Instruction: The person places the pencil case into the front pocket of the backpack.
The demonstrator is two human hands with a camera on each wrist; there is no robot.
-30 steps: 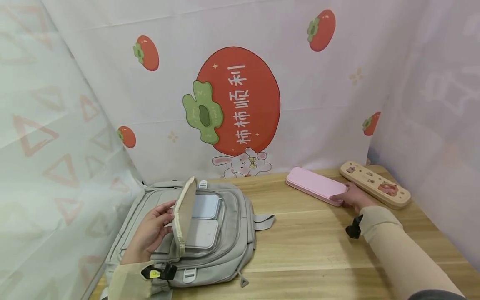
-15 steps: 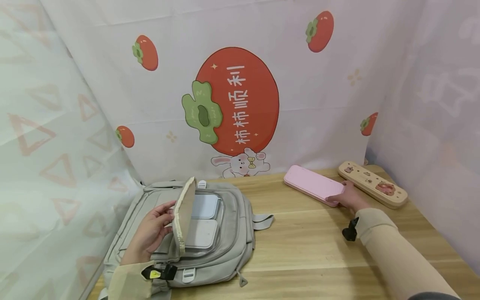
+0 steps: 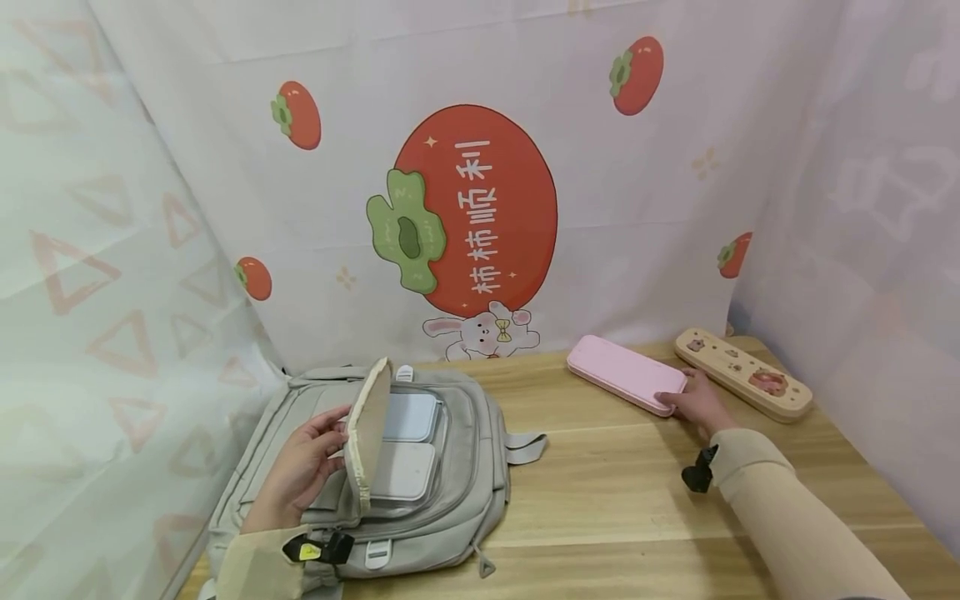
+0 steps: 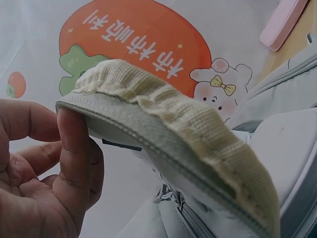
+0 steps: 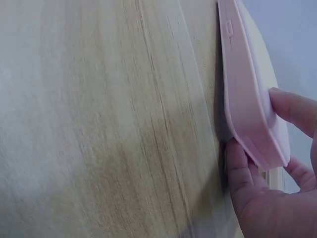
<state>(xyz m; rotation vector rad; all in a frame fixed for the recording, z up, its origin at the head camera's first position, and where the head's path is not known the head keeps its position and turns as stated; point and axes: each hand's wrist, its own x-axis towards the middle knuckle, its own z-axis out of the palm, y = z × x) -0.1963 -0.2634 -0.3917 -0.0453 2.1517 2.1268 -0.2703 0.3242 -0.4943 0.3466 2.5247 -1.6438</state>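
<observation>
A grey backpack (image 3: 427, 546) lies on the table at the left in the head view. My left hand (image 3: 300, 462) pinches the edge of its front pocket flap (image 3: 372, 425) and holds it raised. Behind the flap, a light blue case (image 3: 411, 417) and a white case (image 3: 405, 471) show in the pocket. To the right, my right hand (image 3: 701, 402) grips the near end of a pink pencil case (image 3: 622, 367). In the right wrist view the thumb lies on its lid (image 5: 265, 59) and fingertips reach under that end.
A beige pencil case (image 3: 738, 371) with bear pictures lies just right of my right hand. Printed cloth (image 3: 637, 208) stands behind the wooden table (image 3: 600, 508), with more cloth at both sides. A grey strap (image 3: 527, 447) sticks out from the backpack.
The head view has tilted slightly. My right hand stays at the pink pencil case's end, its wrist a little nearer to me. The left hand and flap look the same.
</observation>
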